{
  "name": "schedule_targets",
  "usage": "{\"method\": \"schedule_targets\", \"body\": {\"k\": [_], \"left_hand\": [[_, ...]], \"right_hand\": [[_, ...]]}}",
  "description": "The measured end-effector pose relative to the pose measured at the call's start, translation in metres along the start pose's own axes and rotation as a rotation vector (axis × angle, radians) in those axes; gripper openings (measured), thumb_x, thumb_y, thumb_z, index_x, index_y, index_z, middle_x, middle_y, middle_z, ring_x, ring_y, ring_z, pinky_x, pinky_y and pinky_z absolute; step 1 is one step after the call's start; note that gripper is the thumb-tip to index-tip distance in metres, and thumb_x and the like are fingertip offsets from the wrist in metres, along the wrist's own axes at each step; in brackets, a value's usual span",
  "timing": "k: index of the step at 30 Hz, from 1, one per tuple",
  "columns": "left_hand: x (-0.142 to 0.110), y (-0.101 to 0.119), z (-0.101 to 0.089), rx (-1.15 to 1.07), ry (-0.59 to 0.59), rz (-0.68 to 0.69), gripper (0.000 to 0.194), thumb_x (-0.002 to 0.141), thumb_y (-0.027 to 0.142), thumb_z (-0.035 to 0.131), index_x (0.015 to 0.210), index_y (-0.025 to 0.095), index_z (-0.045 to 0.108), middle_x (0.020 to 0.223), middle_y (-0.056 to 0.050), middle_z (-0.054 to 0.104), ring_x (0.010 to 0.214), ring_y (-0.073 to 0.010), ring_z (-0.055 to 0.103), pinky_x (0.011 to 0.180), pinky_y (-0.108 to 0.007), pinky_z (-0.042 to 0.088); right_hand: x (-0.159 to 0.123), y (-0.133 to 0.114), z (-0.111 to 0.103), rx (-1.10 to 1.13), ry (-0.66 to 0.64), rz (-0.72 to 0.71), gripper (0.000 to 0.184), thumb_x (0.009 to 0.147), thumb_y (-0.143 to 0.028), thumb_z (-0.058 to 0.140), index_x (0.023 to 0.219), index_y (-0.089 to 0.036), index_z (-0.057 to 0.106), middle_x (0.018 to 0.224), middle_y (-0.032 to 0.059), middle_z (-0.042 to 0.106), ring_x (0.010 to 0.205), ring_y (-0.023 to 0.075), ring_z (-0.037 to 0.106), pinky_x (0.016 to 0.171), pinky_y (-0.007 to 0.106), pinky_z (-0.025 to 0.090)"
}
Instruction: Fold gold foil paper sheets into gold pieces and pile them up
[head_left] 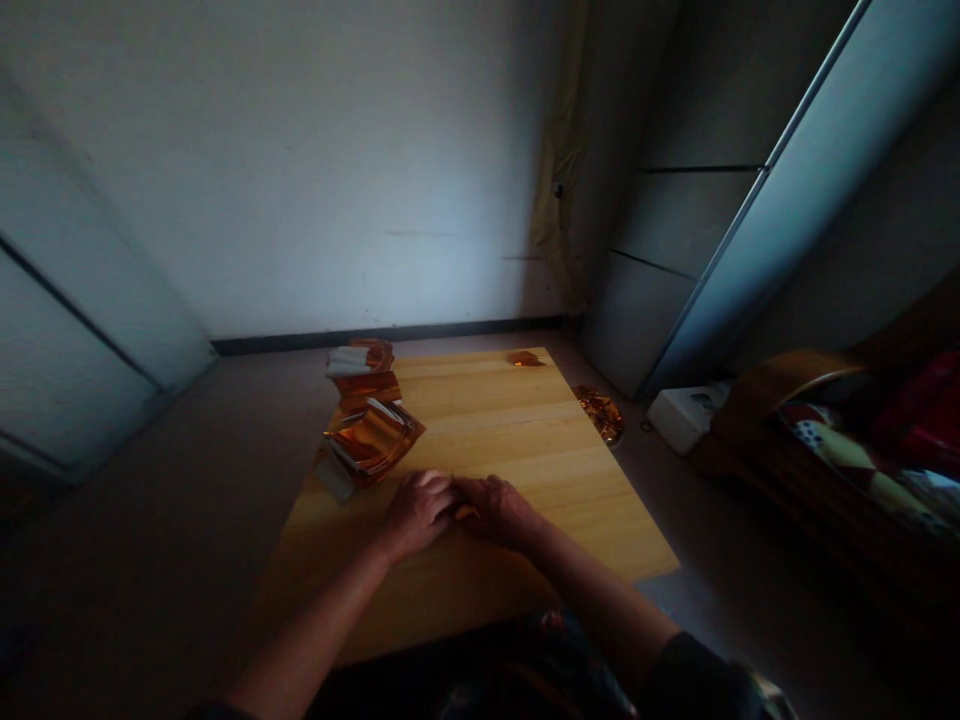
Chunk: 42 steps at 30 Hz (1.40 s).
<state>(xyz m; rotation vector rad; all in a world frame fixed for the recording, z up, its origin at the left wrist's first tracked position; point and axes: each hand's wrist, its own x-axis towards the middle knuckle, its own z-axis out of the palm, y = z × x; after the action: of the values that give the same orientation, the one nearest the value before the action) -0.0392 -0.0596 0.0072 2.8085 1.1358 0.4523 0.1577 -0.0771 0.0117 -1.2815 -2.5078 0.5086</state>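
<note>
My left hand (421, 512) and my right hand (501, 510) meet low over the near half of a wooden table (540, 460). Both are closed, fingertips together. A small piece of orange foil paper (466, 512) peeks out between them; the fingers hide most of it. Just beyond my left hand lies a stack of shiny orange foil paper (375, 440) with pale edges. Behind that, more orange foil sheets (367, 387) and a pale bundle (349, 360) rest at the table's far left corner.
A small folded orange foil piece (526, 359) lies near the far right corner. On the floor past the right edge sits a heap of crinkled orange foil (602, 415). Further right are a white box (682, 415) and a wooden-armed seat (795, 375); a wall (360, 200) stands behind.
</note>
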Motion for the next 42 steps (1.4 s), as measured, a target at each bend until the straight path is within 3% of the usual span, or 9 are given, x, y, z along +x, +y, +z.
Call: {"method": "schedule_targets", "body": {"k": [3,8,14,18,22,26,29,35,42], "left_hand": [[-0.001,0.002,0.007,-0.022,0.014,-0.033,0.033,0.08,0.027,0.059,0.113,0.028,0.061,0.114,-0.004,0.063,0.105,-0.0248,0.053,0.088,-0.043,0.043],[-0.003,0.007,0.015,-0.045,0.054,-0.075,0.034,0.076,0.022,0.06,0.11,0.022,0.06,0.114,-0.006,0.062,0.106,-0.0253,0.052,0.091,-0.044,0.044],[-0.001,0.008,0.018,-0.067,0.119,-0.021,0.033,0.078,0.02,0.058,0.112,0.019,0.058,0.115,-0.008,0.061,0.109,-0.0235,0.052,0.097,-0.04,0.043],[0.002,0.009,0.018,-0.08,0.102,-0.025,0.027,0.082,0.027,0.056,0.108,0.021,0.059,0.108,-0.008,0.061,0.101,-0.0212,0.056,0.089,-0.036,0.048],[0.002,0.011,0.016,-0.036,0.066,-0.051,0.02,0.083,0.029,0.056,0.101,0.022,0.061,0.1,-0.006,0.062,0.094,-0.0203,0.058,0.083,-0.034,0.048],[0.002,0.012,0.013,0.043,0.035,-0.022,0.016,0.083,0.031,0.056,0.095,0.022,0.061,0.1,-0.006,0.063,0.093,-0.0218,0.057,0.081,-0.037,0.047],[0.003,0.01,0.013,0.028,0.056,0.009,0.016,0.084,0.033,0.055,0.094,0.022,0.062,0.101,-0.006,0.063,0.096,-0.0214,0.057,0.083,-0.037,0.047],[0.004,0.009,0.011,-0.016,0.089,0.044,0.021,0.085,0.032,0.052,0.102,0.022,0.061,0.105,-0.007,0.062,0.097,-0.0194,0.057,0.085,-0.034,0.047],[-0.002,0.009,0.003,-0.02,0.05,0.043,0.027,0.081,0.027,0.055,0.107,0.023,0.06,0.103,-0.007,0.06,0.096,-0.0212,0.055,0.085,-0.036,0.045]], "right_hand": [[-0.001,0.006,-0.001,0.019,0.019,-0.017,0.05,0.085,-0.022,0.053,0.134,-0.02,0.043,0.12,0.0056,0.062,0.101,0.0192,0.056,0.09,0.031,0.041],[-0.003,0.001,0.007,-0.01,0.08,0.073,0.045,0.086,-0.01,0.044,0.129,-0.02,0.049,0.117,0.0053,0.064,0.097,0.0176,0.056,0.087,0.029,0.04],[-0.006,-0.008,0.009,-0.103,0.11,0.126,0.041,0.089,-0.017,0.045,0.13,-0.023,0.048,0.116,0.0071,0.064,0.097,0.0211,0.055,0.082,0.033,0.041],[-0.001,-0.009,0.012,-0.035,0.128,0.123,0.039,0.087,-0.014,0.047,0.124,-0.023,0.05,0.11,0.0065,0.065,0.095,0.0196,0.056,0.081,0.031,0.042],[0.004,-0.003,0.022,0.149,0.269,0.056,0.033,0.084,-0.007,0.044,0.113,-0.02,0.052,0.107,0.0056,0.061,0.094,0.0147,0.056,0.081,0.025,0.044],[0.001,-0.002,0.032,0.169,0.396,0.186,0.02,0.08,-0.005,0.046,0.095,-0.017,0.052,0.096,0.0052,0.057,0.071,0.0117,0.054,0.061,0.022,0.045],[-0.008,-0.006,0.038,0.072,0.396,0.198,0.015,0.08,-0.005,0.048,0.087,-0.017,0.053,0.084,0.003,0.056,0.065,0.0123,0.051,0.059,0.023,0.043],[-0.024,-0.011,0.041,-0.147,0.342,0.019,0.013,0.088,-0.013,0.049,0.083,-0.018,0.06,0.088,0.0046,0.058,0.077,0.0159,0.051,0.075,0.029,0.041],[-0.021,0.009,0.019,-0.21,0.181,-0.079,0.02,0.091,-0.014,0.046,0.081,-0.017,0.063,0.088,0.0043,0.061,0.076,0.0149,0.052,0.076,0.029,0.038]]}}
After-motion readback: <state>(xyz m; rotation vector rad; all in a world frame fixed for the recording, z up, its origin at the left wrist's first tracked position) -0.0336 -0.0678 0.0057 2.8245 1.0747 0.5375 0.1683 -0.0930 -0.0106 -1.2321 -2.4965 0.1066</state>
